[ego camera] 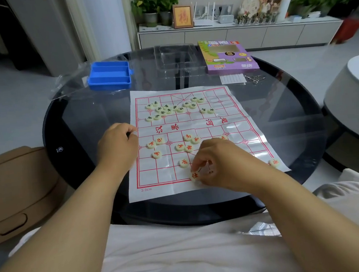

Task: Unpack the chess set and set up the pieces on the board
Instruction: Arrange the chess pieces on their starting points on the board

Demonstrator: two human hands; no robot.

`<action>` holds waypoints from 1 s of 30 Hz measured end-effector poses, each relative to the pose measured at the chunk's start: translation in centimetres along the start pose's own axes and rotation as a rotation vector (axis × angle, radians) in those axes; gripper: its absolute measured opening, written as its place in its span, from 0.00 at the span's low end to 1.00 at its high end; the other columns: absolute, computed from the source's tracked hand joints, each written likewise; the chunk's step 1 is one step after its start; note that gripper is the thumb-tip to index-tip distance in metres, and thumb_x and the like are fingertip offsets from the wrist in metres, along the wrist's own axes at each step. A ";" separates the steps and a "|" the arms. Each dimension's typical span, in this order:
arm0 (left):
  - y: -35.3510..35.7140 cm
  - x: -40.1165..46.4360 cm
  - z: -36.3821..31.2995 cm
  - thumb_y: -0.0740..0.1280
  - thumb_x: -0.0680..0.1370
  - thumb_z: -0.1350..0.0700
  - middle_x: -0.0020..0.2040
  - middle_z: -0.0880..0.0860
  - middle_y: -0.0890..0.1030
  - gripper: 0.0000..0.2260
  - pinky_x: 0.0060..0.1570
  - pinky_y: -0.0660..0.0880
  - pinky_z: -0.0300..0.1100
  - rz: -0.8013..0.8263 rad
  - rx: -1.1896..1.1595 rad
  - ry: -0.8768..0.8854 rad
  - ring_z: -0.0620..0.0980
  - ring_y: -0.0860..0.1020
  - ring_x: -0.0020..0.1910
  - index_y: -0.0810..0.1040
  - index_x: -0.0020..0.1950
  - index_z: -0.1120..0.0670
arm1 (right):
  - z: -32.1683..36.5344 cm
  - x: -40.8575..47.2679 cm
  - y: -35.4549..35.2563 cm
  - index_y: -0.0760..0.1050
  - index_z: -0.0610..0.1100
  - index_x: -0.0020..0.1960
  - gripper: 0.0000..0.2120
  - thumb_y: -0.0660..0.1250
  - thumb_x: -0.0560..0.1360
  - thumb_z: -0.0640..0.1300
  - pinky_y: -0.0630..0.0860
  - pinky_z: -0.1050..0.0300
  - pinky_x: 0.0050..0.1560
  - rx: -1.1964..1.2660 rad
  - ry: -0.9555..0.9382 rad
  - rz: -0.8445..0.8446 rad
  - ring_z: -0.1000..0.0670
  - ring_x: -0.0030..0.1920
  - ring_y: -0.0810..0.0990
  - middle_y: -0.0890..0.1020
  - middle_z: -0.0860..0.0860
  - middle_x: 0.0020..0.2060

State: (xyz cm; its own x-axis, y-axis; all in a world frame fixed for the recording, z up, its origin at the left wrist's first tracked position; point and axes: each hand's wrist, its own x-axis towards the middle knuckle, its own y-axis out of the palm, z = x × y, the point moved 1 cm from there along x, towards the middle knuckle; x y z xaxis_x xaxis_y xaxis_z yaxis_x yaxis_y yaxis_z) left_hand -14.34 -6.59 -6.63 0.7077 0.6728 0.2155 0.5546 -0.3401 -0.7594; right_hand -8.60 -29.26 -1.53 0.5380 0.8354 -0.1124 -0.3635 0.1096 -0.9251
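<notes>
A white paper chess board (246, 152) with red grid lines lies on the dark round glass table (83, 122). Several cream discs with dark characters (169, 110) are scattered on its far half. Several red-lettered discs (189, 143) lie loose on the near half, one (274, 162) by the right near corner. My right hand (221, 162) pinches a red-lettered disc (194, 176) on the near edge line. My left hand (119, 143) rests as a loose fist at the board's left edge, nothing visible in it.
A blue divided tray (109, 75) sits far left, with a clear plastic insert (176, 58) and a purple game box (228, 55) behind the board. A white card (232, 79) and metal rings (255, 78) lie far right. A brown stool (17, 191) stands left.
</notes>
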 end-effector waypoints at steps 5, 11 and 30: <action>0.0 0.0 0.1 0.60 0.81 0.53 0.51 0.48 0.75 0.07 0.31 0.70 0.35 0.002 0.002 0.004 0.48 0.78 0.44 0.76 0.50 0.53 | -1.7 0.3 -1.6 0.80 0.51 0.55 0.12 0.72 0.71 0.49 0.70 0.68 0.44 0.067 0.063 -0.131 0.56 0.46 0.74 0.75 0.57 0.47; 0.0 0.0 0.0 0.60 0.81 0.53 0.51 0.48 0.74 0.07 0.31 0.70 0.35 -0.006 -0.001 0.002 0.48 0.78 0.45 0.77 0.50 0.53 | -4.1 1.1 -3.4 0.80 0.49 0.54 0.11 0.70 0.73 0.50 0.71 0.62 0.44 -0.019 0.213 -0.324 0.54 0.44 0.74 0.76 0.55 0.46; 0.2 0.2 0.2 0.60 0.81 0.53 0.51 0.48 0.75 0.07 0.32 0.70 0.35 -0.006 0.003 0.005 0.48 0.79 0.45 0.77 0.51 0.53 | -2.4 5.5 -2.0 0.79 0.50 0.57 0.12 0.70 0.74 0.48 0.76 0.52 0.54 -0.072 0.213 -0.145 0.49 0.51 0.76 0.79 0.51 0.52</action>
State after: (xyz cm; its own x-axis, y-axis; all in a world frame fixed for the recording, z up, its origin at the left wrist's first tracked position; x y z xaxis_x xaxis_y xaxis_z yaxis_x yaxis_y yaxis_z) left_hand -14.16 -6.38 -6.88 0.7062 0.6719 0.2230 0.5576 -0.3337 -0.7601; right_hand -3.14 -26.19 -1.12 0.7312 0.6808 -0.0439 -0.2202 0.1745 -0.9597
